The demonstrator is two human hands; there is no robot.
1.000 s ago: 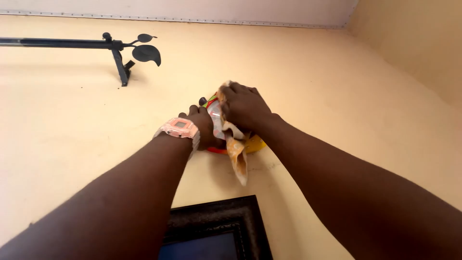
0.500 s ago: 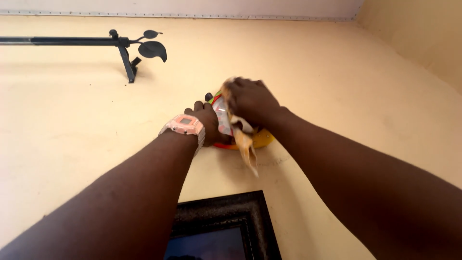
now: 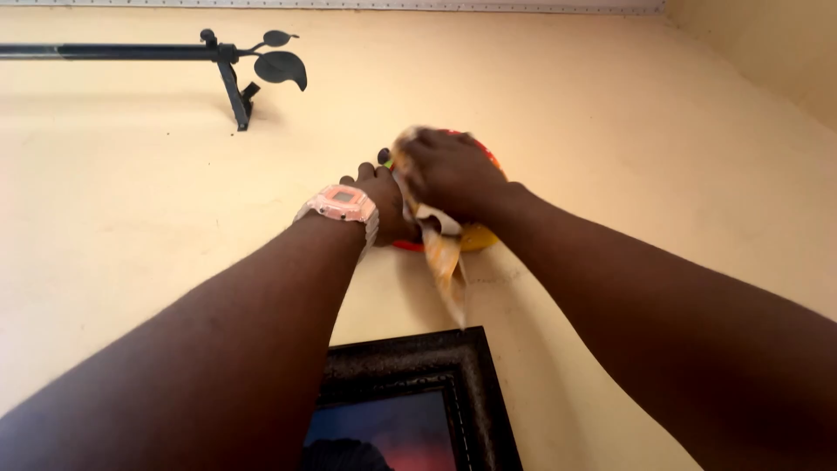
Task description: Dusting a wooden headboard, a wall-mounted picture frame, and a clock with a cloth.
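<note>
A black curtain rod with a leaf-shaped finial is mounted at upper left on the cream wall; its left end is cut off by the frame. The left hand, wearing a pink wristwatch, grips the edge of a round red-and-yellow wall ornament, fingers curled and mostly hidden. The right hand presses a yellowish cloth against the ornament, fingers closed over it. The ornament is largely covered, possibly a clock. Below, a dark picture frame is cropped.
</note>
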